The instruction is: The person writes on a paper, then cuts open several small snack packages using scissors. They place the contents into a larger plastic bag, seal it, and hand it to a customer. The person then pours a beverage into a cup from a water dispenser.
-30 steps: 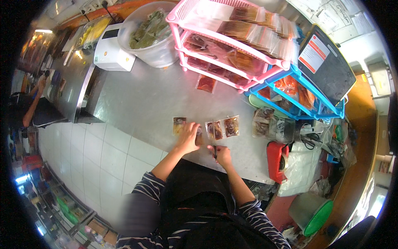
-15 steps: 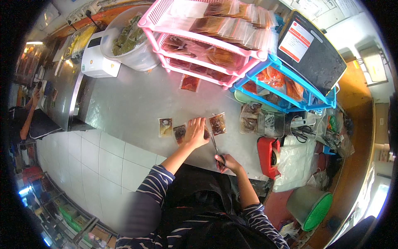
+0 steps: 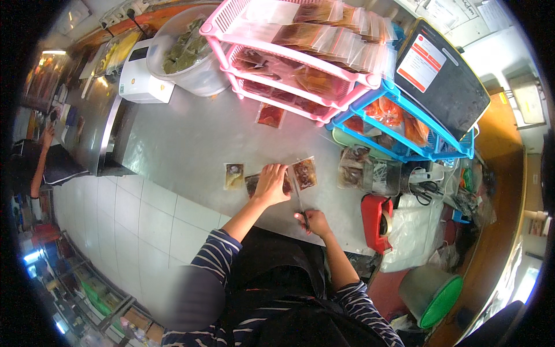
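My left hand (image 3: 270, 186) is on the metal table, its fingers bent over a small clear packet of dark brown sauce (image 3: 287, 184) and closed on its edge. A pair of scissors (image 3: 299, 199) is in my right hand (image 3: 314, 222), fingers around the handles. The blades point away from me, between the held packet and a sauce packet (image 3: 305, 173) on the right. Another dark packet (image 3: 251, 183) lies partly under my left hand. Farther left is a packet with paler contents (image 3: 234, 176).
Pink rack shelves (image 3: 300, 87) and a blue rack (image 3: 399, 124) full of packets stand at the back. A red tape dispenser (image 3: 376, 222) sits right, beside plastic bags (image 3: 410, 231). A lidded bin (image 3: 430, 295) is below. Another person's arm (image 3: 41, 162) shows far left.
The view has shifted slightly. My right hand has turned a little around the scissors, and the blades seem closer together. My left hand keeps its place on the packet.
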`<act>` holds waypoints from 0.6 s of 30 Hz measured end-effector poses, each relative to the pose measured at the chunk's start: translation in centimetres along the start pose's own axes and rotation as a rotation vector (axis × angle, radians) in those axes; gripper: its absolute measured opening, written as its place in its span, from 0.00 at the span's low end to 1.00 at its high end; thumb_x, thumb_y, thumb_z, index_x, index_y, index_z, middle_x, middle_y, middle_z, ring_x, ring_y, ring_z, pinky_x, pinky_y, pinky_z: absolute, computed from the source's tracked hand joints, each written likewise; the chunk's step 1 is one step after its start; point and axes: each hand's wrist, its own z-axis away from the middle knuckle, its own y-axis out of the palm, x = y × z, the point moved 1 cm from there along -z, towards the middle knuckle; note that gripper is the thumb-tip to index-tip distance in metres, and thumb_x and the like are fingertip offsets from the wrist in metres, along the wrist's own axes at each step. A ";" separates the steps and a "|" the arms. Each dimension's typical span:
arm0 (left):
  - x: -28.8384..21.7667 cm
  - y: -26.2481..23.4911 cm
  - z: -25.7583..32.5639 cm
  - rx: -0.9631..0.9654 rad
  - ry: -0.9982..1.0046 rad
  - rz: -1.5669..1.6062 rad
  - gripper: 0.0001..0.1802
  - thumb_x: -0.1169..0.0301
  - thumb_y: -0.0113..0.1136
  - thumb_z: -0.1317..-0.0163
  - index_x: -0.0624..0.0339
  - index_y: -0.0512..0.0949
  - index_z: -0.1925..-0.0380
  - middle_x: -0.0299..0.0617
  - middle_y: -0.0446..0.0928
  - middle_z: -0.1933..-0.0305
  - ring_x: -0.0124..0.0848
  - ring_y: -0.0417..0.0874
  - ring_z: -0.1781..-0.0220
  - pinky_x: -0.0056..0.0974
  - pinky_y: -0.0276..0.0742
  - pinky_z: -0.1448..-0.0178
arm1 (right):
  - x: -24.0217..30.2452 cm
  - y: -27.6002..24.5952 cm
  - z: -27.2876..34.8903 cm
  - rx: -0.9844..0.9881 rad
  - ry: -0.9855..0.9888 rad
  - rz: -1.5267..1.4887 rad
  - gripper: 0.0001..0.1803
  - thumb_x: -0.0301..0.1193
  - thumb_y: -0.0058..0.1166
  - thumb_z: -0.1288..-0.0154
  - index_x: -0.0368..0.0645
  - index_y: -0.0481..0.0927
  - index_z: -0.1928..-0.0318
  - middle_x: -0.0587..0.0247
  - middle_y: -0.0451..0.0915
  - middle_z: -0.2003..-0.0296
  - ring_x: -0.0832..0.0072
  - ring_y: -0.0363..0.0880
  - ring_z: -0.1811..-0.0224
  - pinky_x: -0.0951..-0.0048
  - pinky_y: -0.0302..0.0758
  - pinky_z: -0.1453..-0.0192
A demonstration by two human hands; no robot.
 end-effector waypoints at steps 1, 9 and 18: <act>0.1 0.0 0.1 0.000 0.002 0.003 0.46 0.61 0.72 0.70 0.63 0.63 0.48 0.49 0.66 0.50 0.45 0.66 0.44 0.46 0.58 0.35 | 0.4 -0.2 0.0 0.007 0.023 0.005 0.34 0.60 0.59 0.51 0.39 0.71 0.88 0.65 0.70 0.90 0.77 0.72 0.89 0.75 0.71 0.84; 0.4 0.2 1.0 0.006 0.049 -0.003 0.46 0.59 0.73 0.70 0.63 0.64 0.48 0.48 0.66 0.50 0.44 0.65 0.42 0.53 0.51 0.31 | 3.1 0.1 -1.6 -0.010 0.034 -0.035 0.35 0.60 0.61 0.53 0.39 0.71 0.89 0.65 0.71 0.89 0.76 0.72 0.90 0.74 0.71 0.85; 0.6 -0.1 1.5 0.026 0.090 0.027 0.47 0.57 0.73 0.70 0.64 0.65 0.47 0.48 0.67 0.50 0.44 0.67 0.42 0.55 0.50 0.30 | 2.8 0.8 -2.2 -0.144 -0.050 0.040 0.34 0.59 0.61 0.53 0.38 0.72 0.88 0.66 0.71 0.91 0.76 0.71 0.92 0.73 0.69 0.86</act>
